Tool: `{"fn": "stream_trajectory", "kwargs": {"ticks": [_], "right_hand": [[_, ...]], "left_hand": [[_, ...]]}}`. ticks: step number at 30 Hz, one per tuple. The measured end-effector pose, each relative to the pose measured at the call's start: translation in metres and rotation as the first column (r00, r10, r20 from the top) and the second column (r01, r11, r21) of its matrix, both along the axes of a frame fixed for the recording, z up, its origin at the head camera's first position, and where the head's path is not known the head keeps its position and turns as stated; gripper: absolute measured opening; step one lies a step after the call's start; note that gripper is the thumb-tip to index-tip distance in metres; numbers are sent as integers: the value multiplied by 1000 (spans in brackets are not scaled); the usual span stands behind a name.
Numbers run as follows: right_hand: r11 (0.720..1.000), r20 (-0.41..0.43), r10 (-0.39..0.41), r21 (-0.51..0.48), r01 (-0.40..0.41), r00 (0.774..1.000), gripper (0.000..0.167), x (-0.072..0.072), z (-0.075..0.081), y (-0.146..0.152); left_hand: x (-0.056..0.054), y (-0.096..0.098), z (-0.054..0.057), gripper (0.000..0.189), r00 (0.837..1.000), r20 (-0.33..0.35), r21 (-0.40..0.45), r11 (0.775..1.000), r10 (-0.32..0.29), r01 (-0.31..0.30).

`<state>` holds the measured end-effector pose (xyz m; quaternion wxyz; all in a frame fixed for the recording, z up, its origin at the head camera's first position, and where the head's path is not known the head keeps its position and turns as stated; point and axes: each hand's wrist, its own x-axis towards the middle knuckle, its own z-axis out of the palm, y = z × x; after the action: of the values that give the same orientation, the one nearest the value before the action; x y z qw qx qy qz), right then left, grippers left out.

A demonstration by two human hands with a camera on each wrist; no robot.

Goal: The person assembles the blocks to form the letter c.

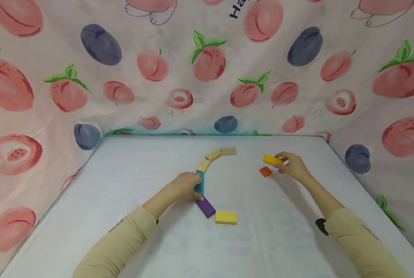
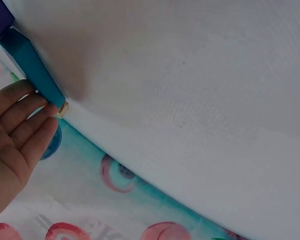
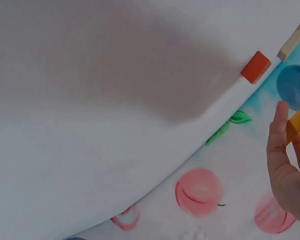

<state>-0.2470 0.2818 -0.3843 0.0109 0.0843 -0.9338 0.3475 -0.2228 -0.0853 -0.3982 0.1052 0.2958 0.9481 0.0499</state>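
Observation:
My left hand [image 1: 186, 184] rests against a blue block [image 1: 200, 184], its thumb touching the end of a purple block [image 1: 206, 207]. In the left wrist view, fairly straight fingers [image 2: 32, 112] lie along the side of the blue block [image 2: 35, 67]. Held between the thumb and fingers of my right hand [image 1: 292, 165] is a yellow-orange block [image 1: 272, 159], raised above the table. Just below it, a small red-orange block [image 1: 265, 172] lies on the table. The right wrist view shows only part of the yellow-orange block [image 3: 297, 122], at its right edge.
Three natural wood blocks [image 1: 213, 155] curve on from the blue block's far end toward the back. A yellow block [image 1: 225, 217] lies flat at the purple block's near corner. Everything sits on a white table [image 1: 140, 162], with a fruit-print cloth [image 1: 207, 100] behind and at the sides.

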Motion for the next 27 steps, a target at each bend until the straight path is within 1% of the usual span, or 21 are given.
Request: {"fn": "stream_trajectory", "kwargs": {"ticks": [3, 6, 9, 13, 15, 18, 21, 24, 27], "right_hand": [[996, 58, 10, -90, -5, 998, 40, 5, 3, 0], [989, 102, 48, -146, -33, 994, 39, 11, 5, -1], [980, 113, 91, -185, -69, 989, 38, 16, 7, -3], [971, 127, 109, -228, -78, 986, 36, 23, 8, -7], [965, 147, 119, -252, -79, 982, 35, 25, 8, -10], [949, 168, 158, -298, -103, 973, 35, 30, 6, -13], [936, 167, 186, -331, -122, 968, 34, 34, 3, -16], [930, 171, 179, -352, -110, 969, 34, 37, 0, -19], [924, 195, 146, -377, -63, 970, 36, 39, -2, -22]], "left_hand": [[0, 1, 0, 42, 1000, 6, 2, 1000, 2, -2], [1, 1, 1, 43, 1000, 9, -1, 1000, 0, 0], [2, 1, 0, 43, 1000, 7, 1, 1000, -1, 1], [2, 1, 2, 43, 1000, 8, 1, 1000, 2, -2], [2, 1, 3, 43, 1000, 10, 2, 1000, 3, -3], [1, 1, 3, 42, 1000, 0, 10, 1000, -2, 2], [0, 1, 2, 41, 1000, -4, 13, 1000, -9, 9], [0, 1, 1, 41, 1000, -2, 9, 1000, -6, 6], [0, 1, 1, 42, 1000, 2, 6, 1000, -3, 3]]}}
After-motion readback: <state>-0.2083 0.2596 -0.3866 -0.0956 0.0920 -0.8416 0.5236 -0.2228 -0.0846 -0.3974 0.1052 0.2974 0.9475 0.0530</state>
